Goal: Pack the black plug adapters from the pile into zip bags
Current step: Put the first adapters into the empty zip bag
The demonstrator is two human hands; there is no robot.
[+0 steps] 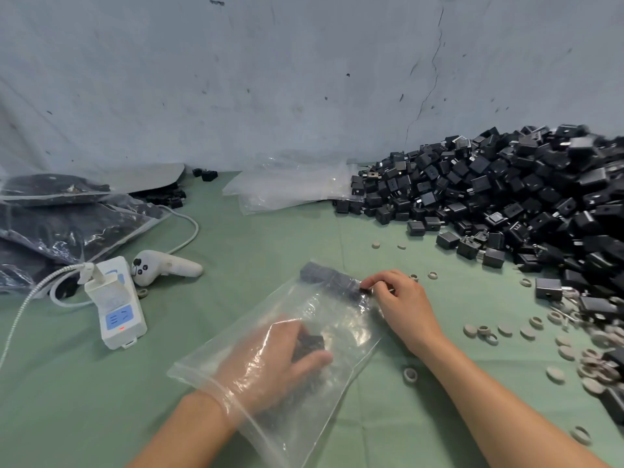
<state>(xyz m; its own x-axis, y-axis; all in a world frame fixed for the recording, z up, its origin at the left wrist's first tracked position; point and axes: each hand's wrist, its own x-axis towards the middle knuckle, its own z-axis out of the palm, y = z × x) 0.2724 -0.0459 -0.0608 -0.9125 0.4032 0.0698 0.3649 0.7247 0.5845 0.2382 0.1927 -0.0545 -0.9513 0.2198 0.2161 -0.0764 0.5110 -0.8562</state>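
While the left hand (270, 359) sits inside the zip bag (337, 319), fingers curled round a black adapter (309, 344), the right hand (395, 298) pinches the bag's far corner beside a row of adapters (331, 278) packed there. If that pinch slips when the left hand pushes, the film may bunch and the row may tumble. The bag lies on the worktop (270, 238) at lower centre of the frame, long axis from lower left to upper right, mouth toward lower left.
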